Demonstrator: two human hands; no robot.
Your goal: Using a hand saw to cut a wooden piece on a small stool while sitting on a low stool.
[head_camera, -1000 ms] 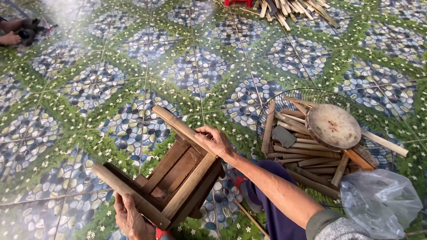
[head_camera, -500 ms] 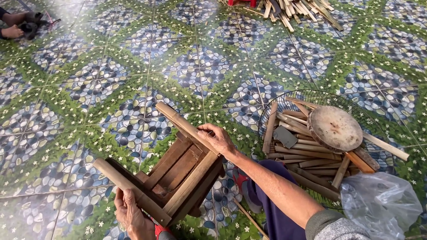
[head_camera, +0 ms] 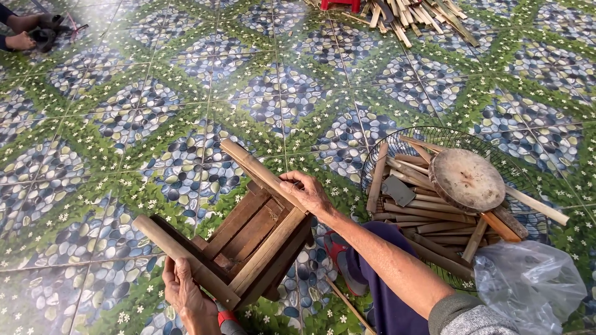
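On a patterned tile floor (head_camera: 124, 124), fingers (head_camera: 295, 181) of the right hand (head_camera: 310, 192) curl closed over a small wooden stool's (head_camera: 242, 239) upper leg while the left hand (head_camera: 186, 294) grips the lower one. It looks stiff, light and best held by its legs, beside a wire basket (head_camera: 379, 149) of sticks.

You get soft, even daylight with only faint shadows, a pale glare at the top left of the tiled floor (head_camera: 186, 93), sharp focus, and slight wide-angle bending at the edges
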